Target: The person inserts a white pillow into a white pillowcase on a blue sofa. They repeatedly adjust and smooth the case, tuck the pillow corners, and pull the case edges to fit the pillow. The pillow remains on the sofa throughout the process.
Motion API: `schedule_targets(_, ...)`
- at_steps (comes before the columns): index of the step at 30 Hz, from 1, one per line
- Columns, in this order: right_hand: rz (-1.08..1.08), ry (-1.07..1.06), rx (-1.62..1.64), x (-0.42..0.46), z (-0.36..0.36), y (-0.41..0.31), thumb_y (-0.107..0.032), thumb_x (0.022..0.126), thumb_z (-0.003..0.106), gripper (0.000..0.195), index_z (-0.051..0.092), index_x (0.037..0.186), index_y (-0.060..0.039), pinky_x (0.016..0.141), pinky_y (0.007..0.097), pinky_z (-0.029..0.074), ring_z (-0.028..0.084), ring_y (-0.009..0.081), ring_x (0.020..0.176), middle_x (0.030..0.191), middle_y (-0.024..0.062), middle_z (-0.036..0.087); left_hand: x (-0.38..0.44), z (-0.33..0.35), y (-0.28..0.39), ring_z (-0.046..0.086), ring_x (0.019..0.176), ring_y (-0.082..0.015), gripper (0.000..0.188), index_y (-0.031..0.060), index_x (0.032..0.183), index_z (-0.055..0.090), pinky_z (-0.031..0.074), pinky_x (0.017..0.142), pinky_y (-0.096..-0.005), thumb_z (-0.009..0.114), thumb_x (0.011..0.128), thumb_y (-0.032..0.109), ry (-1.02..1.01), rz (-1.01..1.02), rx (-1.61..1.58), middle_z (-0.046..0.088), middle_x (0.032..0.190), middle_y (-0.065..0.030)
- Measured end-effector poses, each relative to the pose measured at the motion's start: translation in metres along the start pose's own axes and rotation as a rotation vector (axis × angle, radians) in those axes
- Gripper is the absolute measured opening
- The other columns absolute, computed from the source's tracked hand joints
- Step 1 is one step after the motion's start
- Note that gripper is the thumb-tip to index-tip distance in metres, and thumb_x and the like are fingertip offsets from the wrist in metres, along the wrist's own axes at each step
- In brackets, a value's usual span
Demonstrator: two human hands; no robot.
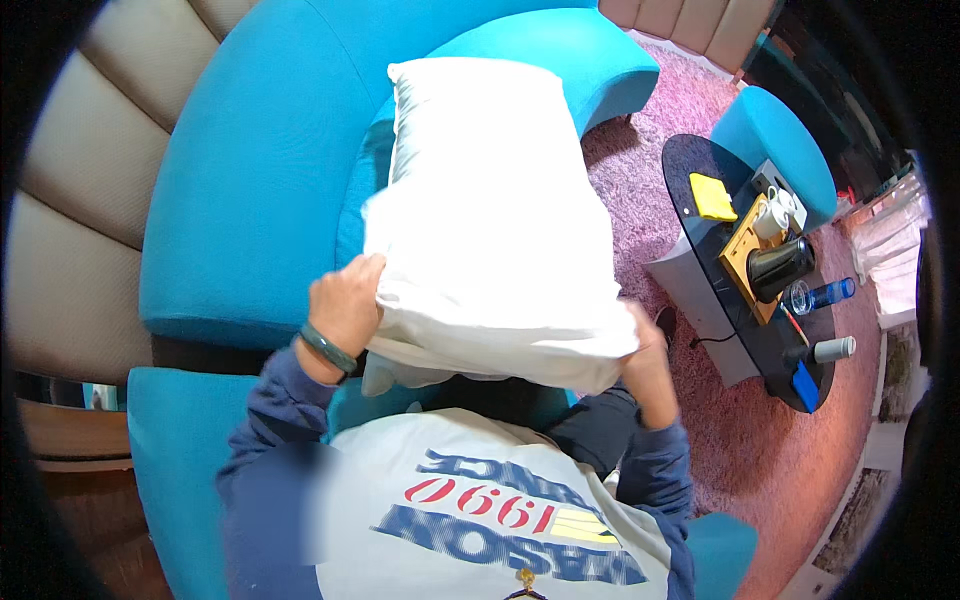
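Note:
A white pillow (487,187) lies lengthwise in front of me, its far part over the turquoise sofa seat (247,202). A loose white pillowcase appears to cover its near part, though the bright light makes the fabric's edge hard to trace. My left hand (346,300) grips the near left corner of the cloth. At the near right corner, my right hand (646,352) is closed on the same fabric and looks slightly blurred. Some white cloth hangs below the near edge, above my lap.
To the right, a dark oval glass table (720,262) stands on a pink shaggy rug (626,195). It carries a yellow cloth (712,197), a wooden tray (739,259), white mugs (771,217), a black kettle (780,268) and a blue bottle (832,292). Behind it is a turquoise stool (780,150).

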State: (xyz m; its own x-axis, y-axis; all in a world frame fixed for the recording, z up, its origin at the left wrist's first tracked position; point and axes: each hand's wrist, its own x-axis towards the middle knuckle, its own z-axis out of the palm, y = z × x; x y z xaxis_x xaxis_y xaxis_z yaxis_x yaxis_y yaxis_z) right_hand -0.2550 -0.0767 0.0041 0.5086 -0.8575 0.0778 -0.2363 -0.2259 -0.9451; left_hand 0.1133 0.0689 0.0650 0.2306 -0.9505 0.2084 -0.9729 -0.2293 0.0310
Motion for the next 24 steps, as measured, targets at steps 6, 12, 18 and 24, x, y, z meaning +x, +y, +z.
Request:
schedule_targets(6, -0.132, 0.056, -0.364, -0.032, 0.029, 0.029, -0.009, 0.090, 0.068, 0.027, 0.065, 0.115, -0.0023, 0.080, 0.0403, 0.054, 0.069, 0.0367, 0.094, 0.104, 0.0182, 0.068, -0.020, 0.047, 0.031, 0.064, 0.087, -0.0382, 0.024, 0.0040, 0.106, 0.057, 0.053, 0.072, -0.0422, 0.069, 0.085, 0.005, 0.336, -0.187, -0.584, 0.063, 0.090, -0.0171)
schedule_targets(12, -0.265, 0.449, -0.141, 0.001, 0.029, 0.017, -0.008, 0.091, 0.070, 0.020, 0.060, 0.106, -0.0011, 0.079, 0.0350, 0.053, 0.067, 0.0256, 0.085, 0.097, 0.0122, 0.065, -0.002, 0.046, 0.044, 0.062, 0.089, -0.0371, 0.026, 0.0039, 0.111, 0.057, 0.052, 0.078, -0.0413, 0.067, 0.087, 0.004, 0.381, -0.176, -0.809, 0.061, 0.091, -0.0175)
schedule_targets(18, -0.191, 0.511, 0.378, 0.003, 0.028, 0.027, 0.000, 0.091, 0.069, 0.024, 0.056, 0.111, -0.0045, 0.087, 0.0266, 0.050, 0.057, 0.0104, 0.094, 0.106, 0.0026, 0.059, 0.000, 0.072, 0.038, 0.065, 0.089, -0.0393, 0.024, 0.0046, 0.107, 0.060, 0.053, 0.078, -0.0424, 0.073, 0.088, 0.011, 0.256, -0.079, -0.342, 0.065, 0.097, -0.0179)
schedule_targets(24, -0.349, 0.174, -0.309, -0.016, 0.033, 0.023, -0.001, 0.078, 0.077, 0.043, 0.058, 0.116, -0.0034, 0.082, 0.0415, 0.054, 0.064, 0.0397, 0.094, 0.107, 0.0183, 0.060, 0.017, 0.057, 0.047, 0.068, 0.081, -0.0383, 0.018, 0.0027, 0.104, 0.062, 0.052, 0.068, -0.0408, 0.069, 0.089, 0.009, 0.397, -0.166, -0.630, 0.069, 0.089, -0.0192)
